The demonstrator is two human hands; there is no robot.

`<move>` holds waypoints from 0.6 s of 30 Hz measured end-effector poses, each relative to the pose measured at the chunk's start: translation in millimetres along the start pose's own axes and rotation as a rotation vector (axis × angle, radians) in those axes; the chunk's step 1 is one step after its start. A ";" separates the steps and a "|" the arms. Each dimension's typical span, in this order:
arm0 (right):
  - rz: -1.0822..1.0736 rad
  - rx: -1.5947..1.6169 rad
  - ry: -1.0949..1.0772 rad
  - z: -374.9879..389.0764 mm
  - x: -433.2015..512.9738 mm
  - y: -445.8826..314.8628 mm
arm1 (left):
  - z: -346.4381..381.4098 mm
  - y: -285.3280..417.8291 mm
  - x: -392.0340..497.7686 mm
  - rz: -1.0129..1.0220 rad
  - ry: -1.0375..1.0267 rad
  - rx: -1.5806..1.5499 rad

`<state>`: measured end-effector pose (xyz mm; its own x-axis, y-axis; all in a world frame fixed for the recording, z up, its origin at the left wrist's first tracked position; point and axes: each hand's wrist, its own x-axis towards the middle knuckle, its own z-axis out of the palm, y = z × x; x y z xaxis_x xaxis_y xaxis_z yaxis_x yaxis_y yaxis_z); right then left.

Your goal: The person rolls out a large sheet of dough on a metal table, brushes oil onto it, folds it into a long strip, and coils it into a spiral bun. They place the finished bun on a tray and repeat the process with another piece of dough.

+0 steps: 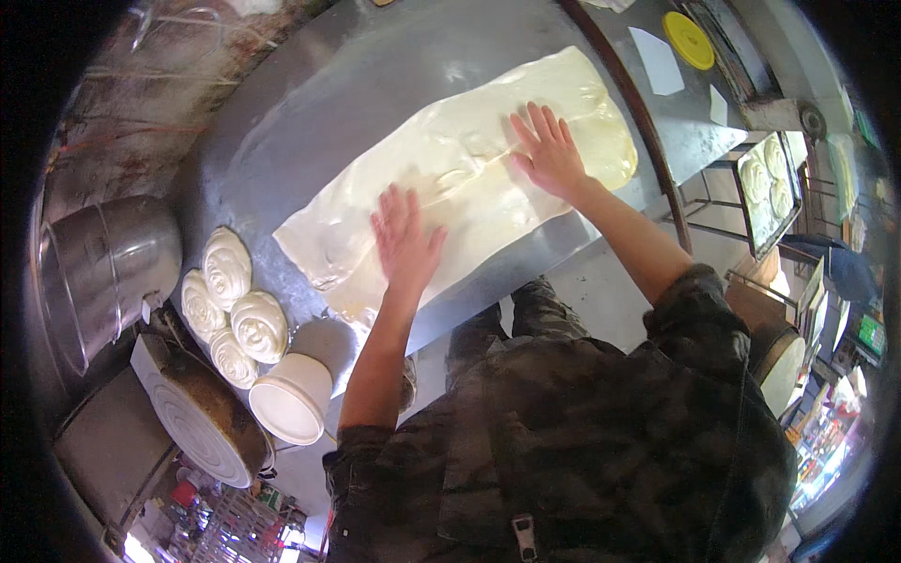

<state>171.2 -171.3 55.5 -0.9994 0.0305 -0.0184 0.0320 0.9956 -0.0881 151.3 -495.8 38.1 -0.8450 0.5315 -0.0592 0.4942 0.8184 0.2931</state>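
Observation:
A long sheet of shiny, oily dough lies spread over a metal work table, wrinkled along its middle. My left hand is over its lower left part, palm down, fingers spread and slightly blurred. Farther right, my right hand rests flat on or just above the dough, its fingers apart. Neither hand holds anything. Several coiled dough rounds sit touching one another at the table's left end. Beside them stands a white tub with a lid.
A large metal pot stands at the left, above a round-lidded container. At the right are a dark table rim, a yellow lid, white sheets and a tray with coiled dough on a rack.

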 end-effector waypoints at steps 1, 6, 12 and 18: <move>0.075 -0.054 -0.029 3.0 1.2 10.8 | 5.4 14.3 15.8 0.096 0.061 0.011; 0.135 -0.116 -0.193 -2.4 -25.3 67.0 | 7.2 39.7 25.7 -0.014 -0.153 -0.010; 0.178 0.022 -0.064 9.7 -19.1 119.9 | 22.8 88.3 53.7 0.131 -0.033 -0.054; 0.304 0.197 0.090 -14.7 -56.4 174.8 | 29.0 150.9 60.8 0.323 -0.160 -0.095</move>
<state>232.9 2.3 55.8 -0.9410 0.3382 0.0133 0.3209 0.9040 -0.2824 180.4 -333.7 51.0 -0.6024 0.7925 -0.0953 0.7025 0.5831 0.4079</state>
